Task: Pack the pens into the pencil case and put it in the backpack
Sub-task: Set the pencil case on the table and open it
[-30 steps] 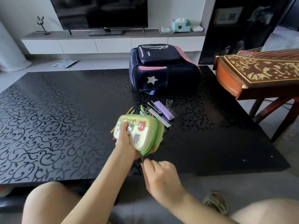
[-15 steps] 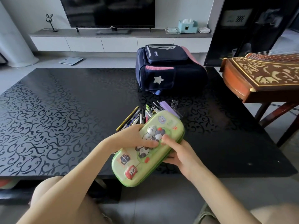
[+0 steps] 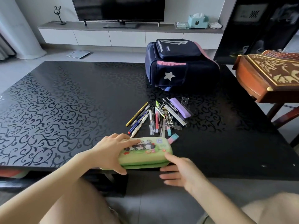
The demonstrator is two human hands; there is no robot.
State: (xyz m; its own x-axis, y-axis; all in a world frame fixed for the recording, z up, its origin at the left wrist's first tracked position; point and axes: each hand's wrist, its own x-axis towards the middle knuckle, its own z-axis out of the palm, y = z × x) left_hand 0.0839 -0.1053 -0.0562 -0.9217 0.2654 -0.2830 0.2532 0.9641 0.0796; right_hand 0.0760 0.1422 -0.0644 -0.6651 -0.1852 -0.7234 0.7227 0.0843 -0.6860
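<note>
I see the left arm angled in from low left, the left hand [image 3: 111, 152] laid over the left end of the pencil case [image 3: 145, 153]. Fingers are stretched across its lid, thumb along the front edge, pressing, not clenched. The right hand [image 3: 179, 173] sits just off the case's other end, fingers straight and loose, index tip touching the corner, grasping nothing. The case lies closed between both hands at the table [image 3: 64, 110] edge. Pens [image 3: 150, 120] fan out just beyond the left fingertips, backpack [image 3: 179, 70] well past them
</note>
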